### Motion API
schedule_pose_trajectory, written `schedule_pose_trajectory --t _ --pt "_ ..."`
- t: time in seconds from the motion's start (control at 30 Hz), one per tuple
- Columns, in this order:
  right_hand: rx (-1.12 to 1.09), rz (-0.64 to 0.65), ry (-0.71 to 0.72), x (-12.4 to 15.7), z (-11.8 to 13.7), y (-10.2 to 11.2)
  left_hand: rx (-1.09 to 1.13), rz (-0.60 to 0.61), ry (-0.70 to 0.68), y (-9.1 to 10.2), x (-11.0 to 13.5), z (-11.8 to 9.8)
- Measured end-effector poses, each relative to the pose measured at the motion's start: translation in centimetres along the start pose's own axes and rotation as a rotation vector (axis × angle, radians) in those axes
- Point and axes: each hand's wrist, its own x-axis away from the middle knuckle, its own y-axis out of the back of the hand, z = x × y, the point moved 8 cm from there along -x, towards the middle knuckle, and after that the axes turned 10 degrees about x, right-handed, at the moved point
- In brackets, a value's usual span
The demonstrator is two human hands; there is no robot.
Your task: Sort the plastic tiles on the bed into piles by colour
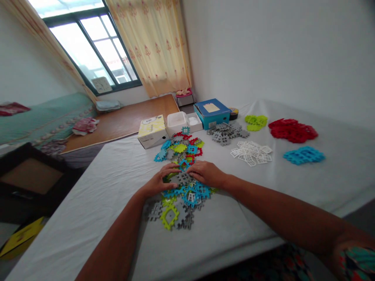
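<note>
Before me lies a mixed heap of plastic interlocking building tiles (191,197) in blue, grey, lime, red and white, with toothed edges. My left hand (159,182) is at the heap's left side, thumb and fingers apart, touching tiles. From the right, my right hand (207,174) reaches in with fingers bent together at the edge of a grey building tile (184,178). That tile lies between both hands; its underside is hidden. A lime tile with a large opening (169,217) and grey tiles (155,210) lie nearest me.
Sorted piles stand to the right: grey (228,132), lime (256,121), white (252,152), red (292,130) and blue (304,155). Behind the heap are a yellow box (153,132), a white container (177,121) and a blue box (213,113). A white cloth (102,187) covers the surface.
</note>
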Motion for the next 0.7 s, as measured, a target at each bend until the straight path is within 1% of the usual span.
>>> schedule_pose_trajectory --t 0.1,0.2,0.33,0.43,0.57,0.63,0.7 --pt "-0.006 0.020 0.004 0.1 0.0 -0.3 0.017 -0.050 0.010 0.1 0.0 0.0" --pt "-0.025 0.015 -0.027 0.2 -0.3 -0.4 0.059 -0.106 0.031 0.2 0.0 0.3" --pt "-0.097 -0.032 -0.063 0.3 -0.6 0.0 0.078 -0.155 -0.014 0.5 0.0 0.1" --pt "-0.132 -0.051 -0.043 0.2 -0.1 0.2 0.079 -0.153 -0.037 0.3 -0.1 0.1" --pt "-0.106 0.032 0.057 0.1 1.4 -0.3 0.097 -0.152 -0.050 0.1 -0.1 0.0" --pt "-0.094 0.065 0.071 0.0 1.6 -0.5 0.087 -0.126 -0.044 0.0 -0.1 0.0" --pt "-0.095 0.065 0.062 0.0 1.5 -0.6 0.062 -0.068 -0.043 -0.3 -0.2 -0.1"
